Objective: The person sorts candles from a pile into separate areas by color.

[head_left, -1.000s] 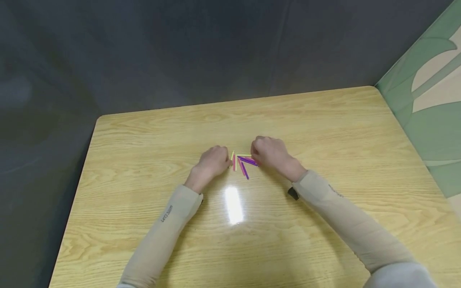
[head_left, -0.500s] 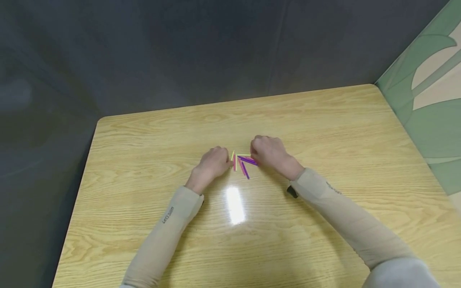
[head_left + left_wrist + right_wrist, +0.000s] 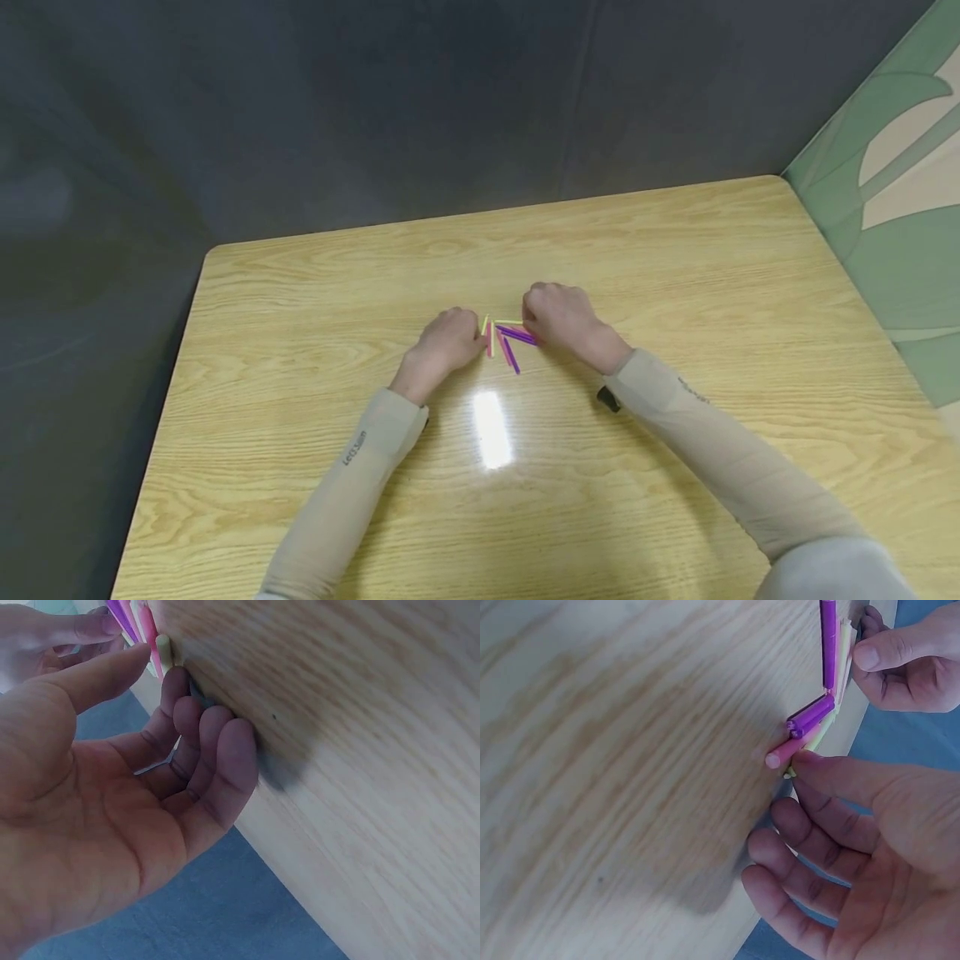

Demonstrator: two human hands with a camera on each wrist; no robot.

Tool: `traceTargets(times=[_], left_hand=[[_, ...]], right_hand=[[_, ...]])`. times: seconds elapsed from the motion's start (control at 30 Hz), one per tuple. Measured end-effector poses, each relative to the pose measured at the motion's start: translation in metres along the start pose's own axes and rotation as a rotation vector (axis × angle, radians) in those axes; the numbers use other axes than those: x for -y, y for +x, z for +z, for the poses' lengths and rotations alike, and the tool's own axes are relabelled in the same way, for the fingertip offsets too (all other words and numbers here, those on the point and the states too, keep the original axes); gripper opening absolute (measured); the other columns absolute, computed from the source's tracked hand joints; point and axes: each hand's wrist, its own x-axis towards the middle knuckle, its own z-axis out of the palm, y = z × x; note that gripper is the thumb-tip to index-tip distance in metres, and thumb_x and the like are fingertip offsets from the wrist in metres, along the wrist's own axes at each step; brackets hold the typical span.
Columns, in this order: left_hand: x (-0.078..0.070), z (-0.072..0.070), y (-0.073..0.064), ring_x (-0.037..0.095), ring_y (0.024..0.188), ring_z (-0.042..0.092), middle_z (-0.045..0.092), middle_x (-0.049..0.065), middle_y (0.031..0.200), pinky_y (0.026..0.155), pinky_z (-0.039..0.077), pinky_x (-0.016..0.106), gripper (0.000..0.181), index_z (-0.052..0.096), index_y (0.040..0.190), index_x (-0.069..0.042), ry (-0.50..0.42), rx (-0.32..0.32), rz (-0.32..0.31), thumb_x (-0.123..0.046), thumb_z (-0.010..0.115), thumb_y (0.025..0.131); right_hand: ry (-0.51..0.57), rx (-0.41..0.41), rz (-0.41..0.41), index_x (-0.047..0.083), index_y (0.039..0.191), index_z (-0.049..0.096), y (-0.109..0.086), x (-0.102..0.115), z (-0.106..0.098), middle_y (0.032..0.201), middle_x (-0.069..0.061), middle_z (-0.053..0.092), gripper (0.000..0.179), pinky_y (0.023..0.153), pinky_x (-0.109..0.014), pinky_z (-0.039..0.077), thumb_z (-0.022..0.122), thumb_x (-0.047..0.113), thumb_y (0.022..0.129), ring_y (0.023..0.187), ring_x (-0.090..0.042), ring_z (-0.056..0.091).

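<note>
Several pink, yellow and purple sticks lie in a loose fan on the table in the head view, between both hands. My left hand (image 3: pixel 450 340) is at their left side. Its thumb and index fingertip close around the end of a yellow stick (image 3: pixel 163 649), beside a pink stick (image 3: pixel 150 634). Its other fingers curl against the tabletop. From the right, my right hand (image 3: pixel 562 321) pinches the end of another yellow stick (image 3: pixel 790 773) between thumb and index finger. Purple sticks (image 3: pixel 810 718) and a pink stick (image 3: pixel 778 757) lie beside that thumb. Palms partly hide the grips from above.
The wooden table (image 3: pixel 315 317) extends around the hands, with a bright light reflection (image 3: pixel 491 429) in front of the sticks. A dark partition (image 3: pixel 450 108) stands behind its far edge. A green patterned surface (image 3: pixel 915 250) lies along the right.
My left hand has edged slightly right, closer to the sticks. The yellow stick at my right hand has tilted a little. The right hand has hardly moved.
</note>
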Motion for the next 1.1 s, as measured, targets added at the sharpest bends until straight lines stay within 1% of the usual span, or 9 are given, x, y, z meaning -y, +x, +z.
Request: traceTargets(times=[0.2,0.4,0.47,0.53,0.63,0.7,0.83,0.93,1.1], left_hand=[[0.0,0.001,-0.001,0.011,0.052,0.041,0.049,0.004,0.068,0.048,0.038,0.022,0.028,0.053,0.071,-0.008,-0.037,-0.033,0.003,-0.018,0.06,0.096],[-0.001,0.001,-0.001,0.012,0.053,0.043,0.051,0.005,0.068,0.048,0.04,0.024,0.027,0.055,0.071,-0.007,-0.039,-0.064,0.006,-0.017,0.061,0.095],[-0.001,0.002,-0.001,0.013,0.055,0.044,0.053,0.006,0.07,0.05,0.041,0.024,0.025,0.055,0.073,-0.006,-0.043,-0.062,-0.004,-0.017,0.062,0.095],[0.0,0.003,-0.001,0.014,0.057,0.046,0.054,0.006,0.073,0.052,0.043,0.025,0.023,0.056,0.076,-0.006,-0.054,-0.06,-0.016,-0.017,0.062,0.094],[0.002,0.003,-0.001,0.014,0.058,0.046,0.056,0.007,0.076,0.053,0.043,0.026,0.022,0.056,0.079,-0.006,-0.081,-0.054,-0.031,-0.019,0.063,0.095],[0.002,0.002,-0.001,0.014,0.056,0.045,0.055,0.007,0.075,0.052,0.042,0.025,0.023,0.057,0.077,-0.005,-0.086,-0.054,-0.03,-0.02,0.063,0.094],[0.002,0.0,-0.001,0.011,0.05,0.04,0.05,0.005,0.067,0.046,0.037,0.023,0.027,0.056,0.072,-0.006,-0.092,-0.039,-0.034,-0.019,0.063,0.095],[0.002,-0.001,0.0,0.01,0.047,0.037,0.046,0.002,0.062,0.043,0.034,0.021,0.031,0.055,0.068,-0.007,-0.091,-0.033,-0.033,-0.019,0.063,0.095],[0.003,0.001,0.001,0.009,0.045,0.035,0.043,0.0,0.058,0.041,0.032,0.021,0.034,0.053,0.065,-0.007,-0.095,-0.035,-0.032,-0.019,0.063,0.095]], right_hand=[[0.012,0.038,0.019,0.01,0.078,0.071,0.002,-0.003,-0.002,0.083,-0.006,0.062,0.011,0.062,-0.042,0.054,0.062,0.008,0.084,0.078,-0.025,0.063],[0.059,0.063,0.049,0.011,0.075,0.067,0.003,-0.009,-0.005,0.08,-0.004,0.061,0.014,0.061,-0.041,0.052,0.056,0.009,0.084,0.073,-0.022,0.06],[0.141,0.073,0.052,0.01,0.078,0.067,0.002,-0.013,-0.007,0.079,-0.004,0.062,0.015,0.061,-0.039,0.051,0.055,0.008,0.084,0.07,-0.02,0.058],[0.267,0.087,0.066,0.007,0.082,0.07,0.0,-0.017,-0.011,0.079,-0.004,0.065,0.015,0.062,-0.035,0.05,0.055,0.007,0.087,0.067,-0.018,0.057],[0.455,0.105,0.095,0.002,0.09,0.072,-0.001,-0.024,-0.017,0.08,-0.009,0.069,0.012,0.064,-0.03,0.049,0.061,0.006,0.089,0.067,-0.019,0.059],[0.532,0.119,0.118,0.0,0.093,0.073,-0.001,-0.028,-0.021,0.08,-0.011,0.069,0.011,0.065,-0.029,0.048,0.064,0.007,0.09,0.069,-0.021,0.059],[0.645,0.166,0.165,-0.003,0.095,0.071,0.0,-0.035,-0.024,0.083,-0.013,0.07,0.014,0.069,-0.029,0.053,0.063,0.008,0.093,0.072,-0.023,0.065],[0.714,0.187,0.197,-0.006,0.097,0.069,0.001,-0.037,-0.025,0.087,-0.014,0.07,0.015,0.071,-0.033,0.056,0.062,0.007,0.094,0.075,-0.023,0.068],[0.753,0.195,0.222,-0.008,0.098,0.068,0.002,-0.038,-0.025,0.086,-0.016,0.069,0.016,0.07,-0.033,0.057,0.062,0.006,0.093,0.073,-0.023,0.067]])
